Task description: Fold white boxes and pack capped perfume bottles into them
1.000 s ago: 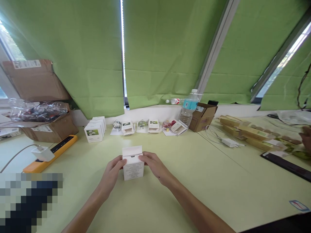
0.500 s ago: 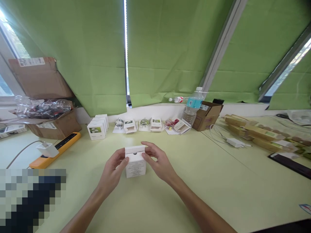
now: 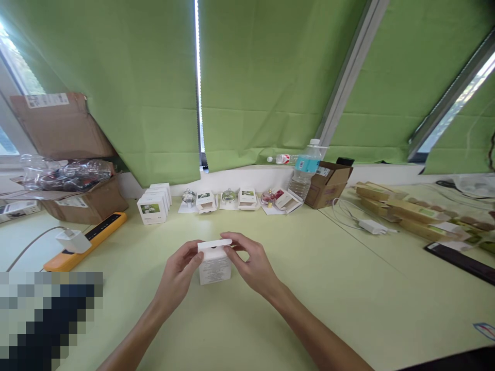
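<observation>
A small white carton (image 3: pixel 215 270) with printed text on its near face stands upright on the pale green table (image 3: pixel 247 324). Its top flap (image 3: pixel 214 243) is partly raised, leaning toward me over the opening. My left hand (image 3: pixel 181 269) grips the carton's left side, thumb on the near upper corner and fingers behind. On the right side, my right hand (image 3: pixel 251 262) has its thumb at the near upper corner and its fingers at the flap's far right end. What is inside the carton is hidden.
Behind stand several white boxes (image 3: pixel 152 208), opened boxes with small glass bottles (image 3: pixel 229 196), and a large water bottle (image 3: pixel 307 170) beside a brown box (image 3: pixel 328 185). To the left are an orange power strip (image 3: pixel 91 239) and a cardboard box (image 3: pixel 85 201); a white charger (image 3: pixel 373 226) lies right.
The carton's top flap has tipped down toward me, and my right fingers have come lower with it. The carton stays in place between my hands.
</observation>
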Demonstrator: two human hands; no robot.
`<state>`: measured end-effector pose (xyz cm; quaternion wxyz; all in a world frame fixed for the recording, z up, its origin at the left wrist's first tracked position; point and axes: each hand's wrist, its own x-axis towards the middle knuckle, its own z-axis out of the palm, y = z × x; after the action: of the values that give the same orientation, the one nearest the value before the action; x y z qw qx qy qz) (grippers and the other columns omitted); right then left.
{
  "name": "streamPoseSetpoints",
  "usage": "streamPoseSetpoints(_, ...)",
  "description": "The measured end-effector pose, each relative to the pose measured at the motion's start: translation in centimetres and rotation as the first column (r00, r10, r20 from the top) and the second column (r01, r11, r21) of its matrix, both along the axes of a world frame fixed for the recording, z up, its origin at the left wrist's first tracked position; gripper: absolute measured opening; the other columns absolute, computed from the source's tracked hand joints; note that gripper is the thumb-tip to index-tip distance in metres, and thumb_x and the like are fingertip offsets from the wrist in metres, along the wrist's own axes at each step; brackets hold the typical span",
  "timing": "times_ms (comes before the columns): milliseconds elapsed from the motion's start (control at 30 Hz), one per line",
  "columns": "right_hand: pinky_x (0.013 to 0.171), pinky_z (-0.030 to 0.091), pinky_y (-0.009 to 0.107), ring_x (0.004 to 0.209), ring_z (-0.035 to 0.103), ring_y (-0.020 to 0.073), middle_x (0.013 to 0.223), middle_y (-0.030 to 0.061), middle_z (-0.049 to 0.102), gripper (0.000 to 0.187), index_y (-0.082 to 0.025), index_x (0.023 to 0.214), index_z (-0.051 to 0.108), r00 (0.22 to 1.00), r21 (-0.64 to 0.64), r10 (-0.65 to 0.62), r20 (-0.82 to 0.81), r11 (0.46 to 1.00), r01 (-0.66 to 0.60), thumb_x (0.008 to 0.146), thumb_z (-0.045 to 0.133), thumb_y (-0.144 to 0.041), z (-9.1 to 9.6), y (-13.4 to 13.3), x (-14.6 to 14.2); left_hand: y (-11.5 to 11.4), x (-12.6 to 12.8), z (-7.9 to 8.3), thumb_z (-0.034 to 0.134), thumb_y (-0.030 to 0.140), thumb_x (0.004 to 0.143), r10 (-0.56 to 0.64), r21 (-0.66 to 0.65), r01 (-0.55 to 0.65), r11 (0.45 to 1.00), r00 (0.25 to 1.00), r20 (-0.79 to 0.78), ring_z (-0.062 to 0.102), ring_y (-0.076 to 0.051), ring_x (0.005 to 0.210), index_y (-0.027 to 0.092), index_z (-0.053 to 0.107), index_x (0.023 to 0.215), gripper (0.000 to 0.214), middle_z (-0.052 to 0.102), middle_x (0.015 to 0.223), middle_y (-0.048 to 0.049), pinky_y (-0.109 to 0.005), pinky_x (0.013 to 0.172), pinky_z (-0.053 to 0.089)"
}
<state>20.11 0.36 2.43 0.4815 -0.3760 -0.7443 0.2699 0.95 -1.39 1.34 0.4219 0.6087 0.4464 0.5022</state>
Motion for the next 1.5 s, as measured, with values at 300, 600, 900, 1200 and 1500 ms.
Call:
streamPoseSetpoints(300, 0.074, 0.053, 0.031, 0.091, 0.061, 0.0194, 0.1, 0.0053, 0.067, 0.024, -0.025, 0.104, 0.066, 0.999, 0.084, 0.03, 0.039, 0.996, -0.033, 0.088, 0.049, -0.026, 0.04, 0.05, 0.21, 0.1, -0.12, -0.15, 0.052, 0.034, 0.085, 0.035, 0.01, -0.035, 0.999, 0.999, -0.023, 0.06, -0.019, 0.095, 0.023, 0.062, 0.104, 0.024, 0.066, 0.107, -0.0037, -0.026, 0.079, 0.046)
streamPoseSetpoints(600, 0.078, 0.052, 0.032, 0.093, 0.061, 0.0197, 0.103, 0.0065, 0.066, 0.027, -0.023, 0.11, 0.063, 0.995, 0.107, 0.062, 0.078, 0.992, -0.07, 0.088, 0.047, -0.024, -0.04, -0.34, 0.29, 0.04, -0.26, -0.25, 0.052, 0.037, 0.085, 0.053, 0.009, -0.053, 0.999, 0.998, -0.042, 0.06, -0.02, 0.095, 0.023, 0.062, 0.107, 0.028, 0.066, 0.107, -0.0036, -0.027, 0.077, 0.046)
streamPoseSetpoints(900, 0.09, 0.048, 0.036, 0.105, 0.059, 0.0225, 0.112, 0.0067, 0.064, 0.03, -0.026, 0.115, 0.061, 0.992, 0.149, 0.071, 0.103, 0.985, -0.086, 0.087, 0.051, -0.03, -0.14, -0.63, 0.3, -0.04, -0.47, -0.78, 0.051, 0.036, 0.085, 0.094, 0.063, -0.087, 0.994, 0.989, -0.112, 0.059, -0.021, 0.099, 0.024, 0.061, 0.111, 0.03, 0.064, 0.111, -0.0049, -0.031, 0.086, 0.046)
streamPoseSetpoints(1200, 0.084, 0.049, 0.032, 0.096, 0.061, 0.0199, 0.103, 0.0054, 0.067, 0.025, -0.025, 0.109, 0.064, 0.994, 0.133, 0.072, 0.079, 0.988, -0.082, 0.089, 0.05, -0.029, 0.14, -0.7, 0.02, -0.36, -0.81, -0.56, 0.049, 0.031, 0.088, 0.043, 0.212, -0.009, 0.977, 0.987, -0.156, 0.055, -0.022, 0.109, 0.025, 0.061, 0.113, 0.029, 0.059, 0.121, -0.0052, -0.032, 0.091, 0.045)
streamPoseSetpoints(1500, 0.087, 0.049, 0.033, 0.099, 0.06, 0.0202, 0.107, 0.0055, 0.066, 0.027, -0.026, 0.112, 0.063, 0.992, 0.146, 0.074, 0.099, 0.985, -0.089, 0.088, 0.051, -0.025, -0.01, -0.58, 0.12, -0.49, -0.7, -0.68, 0.051, 0.029, 0.088, 0.053, 0.244, -0.011, 0.97, 0.985, -0.165, 0.055, -0.021, 0.108, 0.026, 0.062, 0.112, 0.027, 0.06, 0.118, -0.0046, -0.031, 0.089, 0.047)
